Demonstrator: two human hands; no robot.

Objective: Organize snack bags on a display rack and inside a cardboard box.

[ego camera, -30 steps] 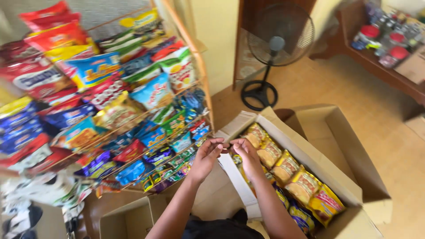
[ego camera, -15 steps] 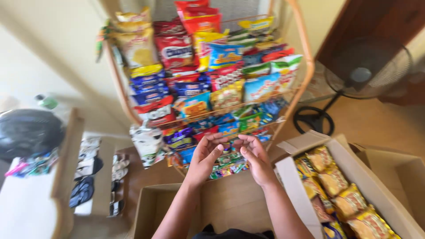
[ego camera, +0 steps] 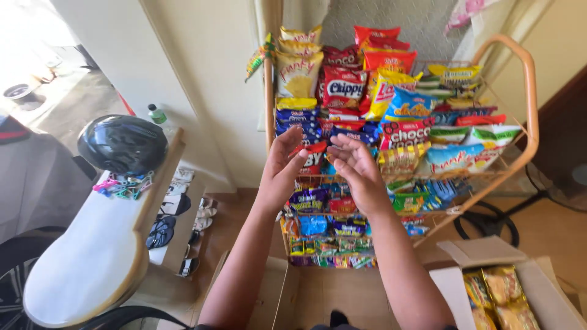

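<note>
Both hands are up in the middle of the frame, right in front of the snack rack (ego camera: 526, 91). The left hand (ego camera: 282, 160) and right hand (ego camera: 356, 164) sit close together but not touching, palms facing each other, fingers loosely open and holding nothing that I can see. The wire rack fills the upper centre and is stuffed with snack bags (ego camera: 342, 85): yellow and red chip bags up top, blue packs in the middle, small sachets (ego camera: 324, 247) hanging at the bottom. In the lower right corner there's an open cardboard box (ego camera: 449, 278) with yellow snack packs (ego camera: 501, 293) inside. On the left, a dark helmet (ego camera: 122, 142) sits on a white counter (ego camera: 85, 256) next to some clothes pegs (ego camera: 122, 185).
</note>
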